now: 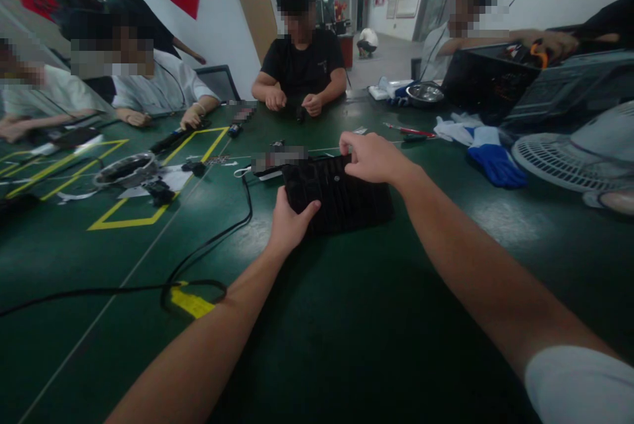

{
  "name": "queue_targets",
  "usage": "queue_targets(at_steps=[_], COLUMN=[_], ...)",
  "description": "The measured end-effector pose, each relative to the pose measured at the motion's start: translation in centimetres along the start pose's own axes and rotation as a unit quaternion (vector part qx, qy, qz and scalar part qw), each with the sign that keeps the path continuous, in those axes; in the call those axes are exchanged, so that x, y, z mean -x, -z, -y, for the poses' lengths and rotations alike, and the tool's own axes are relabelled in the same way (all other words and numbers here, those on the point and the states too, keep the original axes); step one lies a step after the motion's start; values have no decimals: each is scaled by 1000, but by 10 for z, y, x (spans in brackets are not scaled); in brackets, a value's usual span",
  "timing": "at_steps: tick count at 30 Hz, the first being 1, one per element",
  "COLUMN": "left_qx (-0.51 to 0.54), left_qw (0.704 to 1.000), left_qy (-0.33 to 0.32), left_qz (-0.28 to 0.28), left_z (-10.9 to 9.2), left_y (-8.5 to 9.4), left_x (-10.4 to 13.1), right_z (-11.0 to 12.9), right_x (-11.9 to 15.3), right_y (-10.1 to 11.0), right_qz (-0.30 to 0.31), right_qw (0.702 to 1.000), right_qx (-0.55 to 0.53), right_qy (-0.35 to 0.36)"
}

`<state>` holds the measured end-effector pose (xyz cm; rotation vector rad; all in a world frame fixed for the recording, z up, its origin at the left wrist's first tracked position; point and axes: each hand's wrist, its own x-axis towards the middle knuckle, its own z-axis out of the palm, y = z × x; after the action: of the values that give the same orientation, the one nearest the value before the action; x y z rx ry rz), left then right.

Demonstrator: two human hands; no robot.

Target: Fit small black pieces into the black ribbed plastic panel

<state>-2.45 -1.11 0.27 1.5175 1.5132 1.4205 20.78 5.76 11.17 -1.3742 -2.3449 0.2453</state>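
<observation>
A black ribbed plastic panel (341,196) is tilted up over the green table in front of me, with a small round light spot on its face. My left hand (292,222) grips its left side, thumb on the near face and the other fingers hidden behind. At the upper right edge, my right hand (369,156) is closed with bent fingers and thumb against the panel. Whether a small part is pinched there I cannot tell. Just behind the panel lies a boxy device (277,160), partly blurred out, beside a thin black cable (232,229).
Blue-and-white gloves (495,153), a red-handled tool (411,130) and a white fan (559,160) lie to the right. A metal bowl (424,93) and black computer case (490,80) stand behind. Left are yellow tape outlines (129,220) and a clear dish (126,170). Several people sit around the table.
</observation>
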Motion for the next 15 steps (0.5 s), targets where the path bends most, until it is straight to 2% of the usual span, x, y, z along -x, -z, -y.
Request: queue_targets(at_steps=[8,12,15], left_qx=[3,3,2], left_qw=[1000,1000,1000], left_qy=[6,6,3], left_qz=[1,5,2], left_z=[-3,-3,-1], left_y=[0,0,0], left_x=[0,0,0], right_z=[0,5,10], right_x=[-1,-3,-2], right_y=[6,2,1], right_qz=[38,74,75], right_qw=[993,990,992], right_qx=[-87,-72,-42], right_qy=[66,93,88])
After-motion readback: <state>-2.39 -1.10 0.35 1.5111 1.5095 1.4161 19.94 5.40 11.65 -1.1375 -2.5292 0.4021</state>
